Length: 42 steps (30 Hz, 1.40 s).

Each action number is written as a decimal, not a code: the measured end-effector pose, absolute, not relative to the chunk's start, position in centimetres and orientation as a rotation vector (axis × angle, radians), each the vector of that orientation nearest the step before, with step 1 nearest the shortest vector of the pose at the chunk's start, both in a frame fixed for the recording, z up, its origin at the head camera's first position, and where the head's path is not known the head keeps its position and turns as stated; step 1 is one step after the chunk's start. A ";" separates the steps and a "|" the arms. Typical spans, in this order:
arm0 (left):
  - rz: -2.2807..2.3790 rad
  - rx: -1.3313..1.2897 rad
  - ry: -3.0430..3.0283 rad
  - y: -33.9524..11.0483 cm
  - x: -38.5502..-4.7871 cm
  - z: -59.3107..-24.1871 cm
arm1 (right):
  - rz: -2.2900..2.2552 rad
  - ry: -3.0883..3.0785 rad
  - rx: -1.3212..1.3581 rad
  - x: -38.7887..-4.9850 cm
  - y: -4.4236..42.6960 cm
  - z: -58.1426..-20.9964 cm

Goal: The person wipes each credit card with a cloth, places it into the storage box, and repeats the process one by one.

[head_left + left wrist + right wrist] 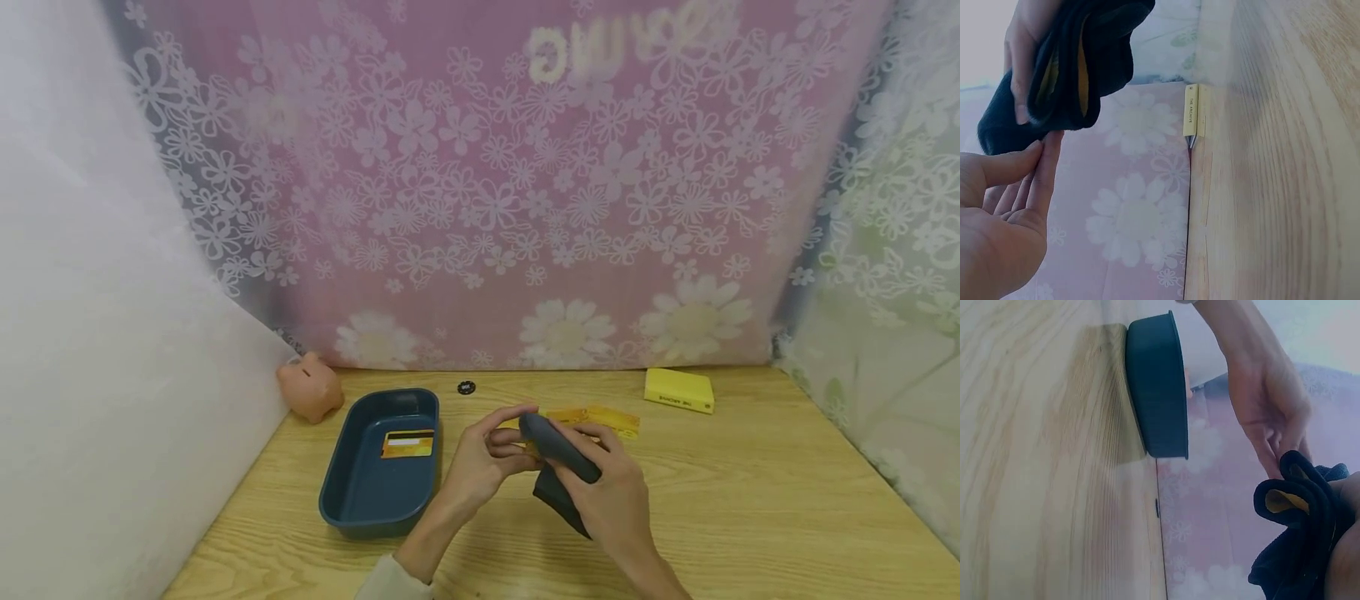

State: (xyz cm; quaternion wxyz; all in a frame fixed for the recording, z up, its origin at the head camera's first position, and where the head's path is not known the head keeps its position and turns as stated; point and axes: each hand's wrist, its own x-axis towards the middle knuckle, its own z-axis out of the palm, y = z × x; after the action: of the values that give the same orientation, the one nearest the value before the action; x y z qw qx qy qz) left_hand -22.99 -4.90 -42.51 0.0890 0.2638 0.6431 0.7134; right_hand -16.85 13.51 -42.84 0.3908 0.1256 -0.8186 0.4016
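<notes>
Pale wood grain runs across our worktop (720,517), and nearest to us the right hand (617,492) pinches a dark folded cloth (557,448) between thumb and fingers, clear of the surface. From that grip the cloth juts leftward, one fold above the thumb and a flap below it; in both wrist views we see yellow inside the folds. Our left hand (480,460) touches the cloth's left end with its fingertips, though we cannot tell whether it pinches. Left of the hands stands a blue tray (375,496), with a yellow card (415,451) inside. Just beyond the cloth lies a yellow strip (618,421). Farther off we have a piggy bank (309,390), a black chip (467,387) and a yellow book (678,388), before a pink flowered curtain (487,175).
</notes>
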 end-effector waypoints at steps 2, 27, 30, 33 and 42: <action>2.125 0.783 1.907 -5.0 -23.0 -42.5 | 1.018 -2.083 0.303 -16.9 14.0 -42.8; 2.173 0.629 1.896 -6.2 -23.1 -42.4 | 1.032 -2.045 0.016 -17.3 20.3 -42.5; 2.174 0.633 1.897 -6.3 -23.2 -42.6 | 1.050 -2.034 0.073 -17.2 19.9 -42.4; 2.172 0.641 1.911 -6.2 -23.3 -42.7 | 1.073 -2.041 0.140 -17.1 18.8 -42.5; 2.125 0.728 1.979 -5.1 -23.4 -42.9 | 1.067 -2.074 0.327 -16.5 13.8 -42.6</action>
State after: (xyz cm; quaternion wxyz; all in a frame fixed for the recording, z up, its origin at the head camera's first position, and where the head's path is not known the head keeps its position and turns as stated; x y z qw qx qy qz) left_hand -23.41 -5.08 -42.87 0.0740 0.2425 0.6592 0.7079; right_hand -16.54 13.82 -42.58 0.3830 0.1284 -0.8133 0.4186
